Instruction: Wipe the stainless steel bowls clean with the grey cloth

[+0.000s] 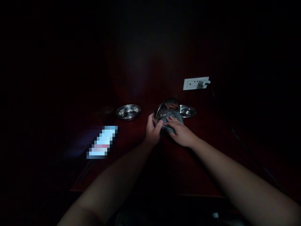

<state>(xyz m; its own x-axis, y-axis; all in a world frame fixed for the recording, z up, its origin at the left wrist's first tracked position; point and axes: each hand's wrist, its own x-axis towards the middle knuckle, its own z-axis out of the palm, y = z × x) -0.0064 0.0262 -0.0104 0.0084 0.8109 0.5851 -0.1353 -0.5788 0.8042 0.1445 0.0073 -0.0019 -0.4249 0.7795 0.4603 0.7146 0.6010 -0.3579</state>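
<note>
A shiny metal bowl (172,103) is tilted up over the table, its inside turned toward me. My left hand (153,129) grips it by the left rim, thumb on the near side. A grey cloth (177,117) lies against the lower part of the bowl. On that cloth is my right hand (179,131), pressing it to the bowl with the fingers extended; part of the cloth is hidden beneath them. Two more metal bowls rest on the table: one bowl (128,112) to the left, and another bowl (188,111) behind on the right, partly covered by the cloth and the held bowl.
The dark red table (131,141) is dimly lit. A bright, pixelated phone-like rectangle (102,142) lies at its left side. On the back wall is a white power socket (191,83) with a plug (204,83) in it. A dark cable (237,135) runs down the right side.
</note>
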